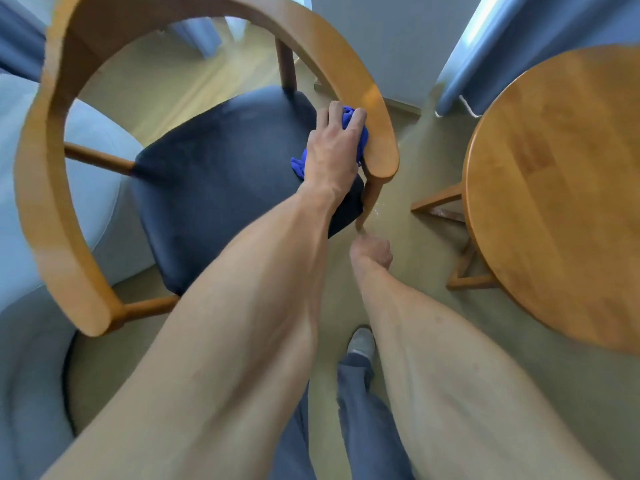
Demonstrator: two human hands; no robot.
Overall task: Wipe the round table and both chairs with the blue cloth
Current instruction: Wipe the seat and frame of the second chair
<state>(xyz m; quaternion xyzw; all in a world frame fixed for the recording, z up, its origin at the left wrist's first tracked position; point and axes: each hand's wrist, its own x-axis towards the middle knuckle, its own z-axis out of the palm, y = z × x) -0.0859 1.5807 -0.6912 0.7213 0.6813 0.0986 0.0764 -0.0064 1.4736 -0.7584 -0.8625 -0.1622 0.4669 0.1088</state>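
Our forearms [242,341] fill the lower frame; left hand [334,147] clamps the blue cloth [348,119] against the chair [377,133] armrest at centre, right hand [374,252] fisted low, contents unclear. Round table [561,188] at right, second chair unseen: likely midway.

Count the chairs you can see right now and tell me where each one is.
1. The chair, with its curved wooden armrest and dark seat, stands left of the round table; the left hand presses the blue cloth against it. The second chair is out of view.

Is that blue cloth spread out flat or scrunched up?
Scrunched up. The blue cloth is bunched under the left hand, pressed against the inside of the chair's armrest, with only crumpled folds poking out around the fingers.
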